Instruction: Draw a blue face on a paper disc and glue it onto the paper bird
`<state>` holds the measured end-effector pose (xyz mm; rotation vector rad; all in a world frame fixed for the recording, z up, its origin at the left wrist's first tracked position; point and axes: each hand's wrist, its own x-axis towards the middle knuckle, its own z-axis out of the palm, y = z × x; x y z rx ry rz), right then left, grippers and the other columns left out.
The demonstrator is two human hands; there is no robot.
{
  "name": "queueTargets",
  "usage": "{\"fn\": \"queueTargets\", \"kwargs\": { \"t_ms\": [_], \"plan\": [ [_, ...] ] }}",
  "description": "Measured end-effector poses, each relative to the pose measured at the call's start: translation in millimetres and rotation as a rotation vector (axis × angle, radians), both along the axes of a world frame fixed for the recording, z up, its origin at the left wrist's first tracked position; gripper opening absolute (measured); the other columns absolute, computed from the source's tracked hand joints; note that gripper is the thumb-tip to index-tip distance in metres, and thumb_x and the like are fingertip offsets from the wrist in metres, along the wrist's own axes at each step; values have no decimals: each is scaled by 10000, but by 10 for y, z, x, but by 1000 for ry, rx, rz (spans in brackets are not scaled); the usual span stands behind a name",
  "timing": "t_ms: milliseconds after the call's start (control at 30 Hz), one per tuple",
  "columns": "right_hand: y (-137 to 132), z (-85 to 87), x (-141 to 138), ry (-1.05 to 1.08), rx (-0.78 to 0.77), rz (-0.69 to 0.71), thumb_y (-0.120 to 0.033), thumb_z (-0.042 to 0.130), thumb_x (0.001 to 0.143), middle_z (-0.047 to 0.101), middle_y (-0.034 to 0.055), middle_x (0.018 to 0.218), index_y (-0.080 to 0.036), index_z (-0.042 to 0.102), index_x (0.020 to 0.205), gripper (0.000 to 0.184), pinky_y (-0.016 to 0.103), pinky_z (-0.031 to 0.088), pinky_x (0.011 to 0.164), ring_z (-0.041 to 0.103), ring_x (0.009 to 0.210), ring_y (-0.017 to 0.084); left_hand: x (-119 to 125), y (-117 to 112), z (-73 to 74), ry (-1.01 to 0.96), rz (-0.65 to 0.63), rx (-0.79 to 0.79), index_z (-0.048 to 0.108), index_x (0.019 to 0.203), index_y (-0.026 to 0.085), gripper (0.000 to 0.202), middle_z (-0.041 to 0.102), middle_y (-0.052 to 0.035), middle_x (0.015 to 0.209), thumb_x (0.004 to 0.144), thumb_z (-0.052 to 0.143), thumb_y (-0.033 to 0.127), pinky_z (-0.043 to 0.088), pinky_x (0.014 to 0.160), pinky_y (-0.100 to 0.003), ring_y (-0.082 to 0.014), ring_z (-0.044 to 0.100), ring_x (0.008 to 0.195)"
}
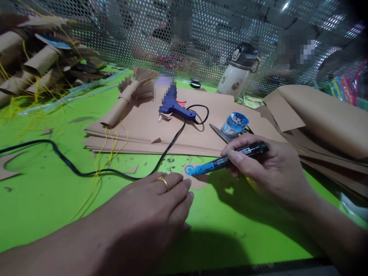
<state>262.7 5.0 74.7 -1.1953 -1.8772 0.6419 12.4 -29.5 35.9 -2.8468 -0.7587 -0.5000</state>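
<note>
My right hand [273, 172] is closed round a blue-tipped marker [230, 160]. Its tip rests on a small round brown paper piece [198, 180], where a blue ring is drawn. My left hand [161, 199], a gold ring on one finger, lies flat with fingers pressed together on the near edge of that piece. Both rest on the green table [51, 199].
A blue glue gun [175, 107] lies on a stack of brown paper sheets [143, 130]; its black cord [71, 165] snakes left. A small blue-topped pot [235, 123], a white bottle [240, 71], rolled paper tubes [40, 63] and a perforated metal screen [143, 34] stand behind.
</note>
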Motion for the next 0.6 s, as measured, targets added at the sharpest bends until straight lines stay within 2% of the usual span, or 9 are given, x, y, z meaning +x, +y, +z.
{"fn": "queueTargets", "kwargs": {
  "t_ms": [200,433,600],
  "plan": [
    [5,27,-11,-38,19,67,-126,685,840,646,-50,567,-198,702,745,121,162,443,467,576,476,79,18,21,-49,-31,8,-7,769,1015,155,253,796,-113,1078,1002,519,188,576,835,-411,-293,705,961],
    [10,21,0,-22,3,4,-119,673,819,643,-54,563,-198,714,764,104,164,456,465,590,472,85,-8,-5,-7,-6,14,5,772,1059,144,221,788,-120,1119,1007,564,200,573,861,-408,-297,702,1004],
    [-18,52,-13,-28,4,37,-113,669,811,643,-57,569,-191,706,753,104,152,418,431,577,459,71,-11,-3,-43,3,17,-14,776,1068,147,258,789,-122,1147,1023,529,207,577,889,-411,-299,709,1025]
  ]
}}
